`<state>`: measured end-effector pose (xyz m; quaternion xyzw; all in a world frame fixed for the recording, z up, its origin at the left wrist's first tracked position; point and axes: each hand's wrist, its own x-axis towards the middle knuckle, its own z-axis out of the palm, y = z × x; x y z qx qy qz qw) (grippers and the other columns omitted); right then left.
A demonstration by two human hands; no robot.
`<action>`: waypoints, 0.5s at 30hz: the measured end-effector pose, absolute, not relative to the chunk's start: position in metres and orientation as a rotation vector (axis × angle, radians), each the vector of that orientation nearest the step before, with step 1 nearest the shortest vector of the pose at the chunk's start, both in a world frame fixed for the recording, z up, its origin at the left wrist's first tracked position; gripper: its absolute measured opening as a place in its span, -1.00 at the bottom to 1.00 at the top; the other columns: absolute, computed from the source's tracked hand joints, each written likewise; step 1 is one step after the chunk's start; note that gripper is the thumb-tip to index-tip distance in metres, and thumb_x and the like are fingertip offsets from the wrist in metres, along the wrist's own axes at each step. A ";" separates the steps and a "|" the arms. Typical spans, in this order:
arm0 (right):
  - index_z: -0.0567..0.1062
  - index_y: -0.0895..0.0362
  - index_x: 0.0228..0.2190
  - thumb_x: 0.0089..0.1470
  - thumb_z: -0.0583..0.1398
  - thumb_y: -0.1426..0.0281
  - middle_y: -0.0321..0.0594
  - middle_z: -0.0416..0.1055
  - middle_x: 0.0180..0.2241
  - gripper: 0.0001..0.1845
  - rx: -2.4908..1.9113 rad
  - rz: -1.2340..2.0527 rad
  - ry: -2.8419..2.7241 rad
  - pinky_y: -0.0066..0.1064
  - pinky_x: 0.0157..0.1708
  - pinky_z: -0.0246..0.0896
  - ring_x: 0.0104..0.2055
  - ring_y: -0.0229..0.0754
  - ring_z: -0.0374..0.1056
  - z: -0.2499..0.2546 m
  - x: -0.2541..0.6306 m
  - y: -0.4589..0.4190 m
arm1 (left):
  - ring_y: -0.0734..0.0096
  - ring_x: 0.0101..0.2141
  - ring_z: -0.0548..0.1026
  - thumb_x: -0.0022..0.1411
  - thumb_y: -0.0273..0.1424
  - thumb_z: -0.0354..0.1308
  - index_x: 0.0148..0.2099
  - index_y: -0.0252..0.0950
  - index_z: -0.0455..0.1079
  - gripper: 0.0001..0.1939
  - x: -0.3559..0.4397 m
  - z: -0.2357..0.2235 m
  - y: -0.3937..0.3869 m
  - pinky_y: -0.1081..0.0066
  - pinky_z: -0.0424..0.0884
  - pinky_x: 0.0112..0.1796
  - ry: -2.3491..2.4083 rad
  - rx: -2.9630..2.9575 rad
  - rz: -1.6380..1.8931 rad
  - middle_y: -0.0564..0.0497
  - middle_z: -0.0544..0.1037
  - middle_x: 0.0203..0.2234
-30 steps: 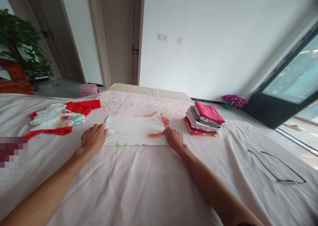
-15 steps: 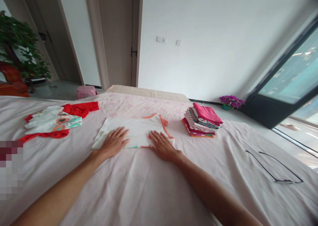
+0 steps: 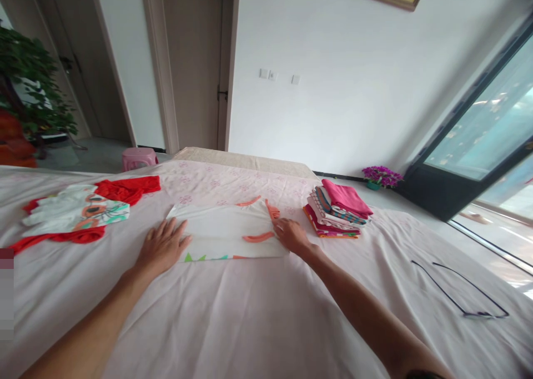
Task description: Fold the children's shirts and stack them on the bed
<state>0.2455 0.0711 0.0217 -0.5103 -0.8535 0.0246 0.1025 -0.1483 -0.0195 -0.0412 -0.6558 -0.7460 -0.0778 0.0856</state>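
Observation:
A white shirt point(image 3: 220, 223) with orange trim and a coloured pattern along its near edge lies flat, folded over, on the bed sheet. My left hand point(image 3: 163, 247) rests palm down at the shirt's left end, fingers stretched out and apart. At the right end, my right hand point(image 3: 292, 237) has its fingers bent together on the orange-trimmed edge; the fingertips are partly hidden. One strip of orange trim lies across the white cloth just left of that hand.
A red and white garment point(image 3: 79, 209) lies loose on the left. To the right stands a stack of folded clothes point(image 3: 336, 209), pink on top. Eyeglasses point(image 3: 483, 314) rest on the sheet point(image 3: 250, 323) at far right. Beyond the bed are a pink stool point(image 3: 139, 158) and purple flowers point(image 3: 381, 176).
My left hand has slid left to the shirt's end. My right hand has shifted right and bent its fingers at the trimmed edge, where the orange strip now lies folded inward.

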 end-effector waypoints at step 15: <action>0.33 0.10 0.18 0.22 0.01 0.42 -0.03 0.35 0.12 -0.50 -1.902 0.113 -2.219 -0.29 0.00 0.18 0.13 -0.03 0.27 0.019 0.175 0.211 | -0.04 0.30 0.07 0.35 -0.09 -0.13 0.34 -0.21 0.17 -0.39 -0.146 -0.036 -0.019 -0.01 -0.05 0.21 -2.256 -1.942 -0.262 -0.21 0.14 0.33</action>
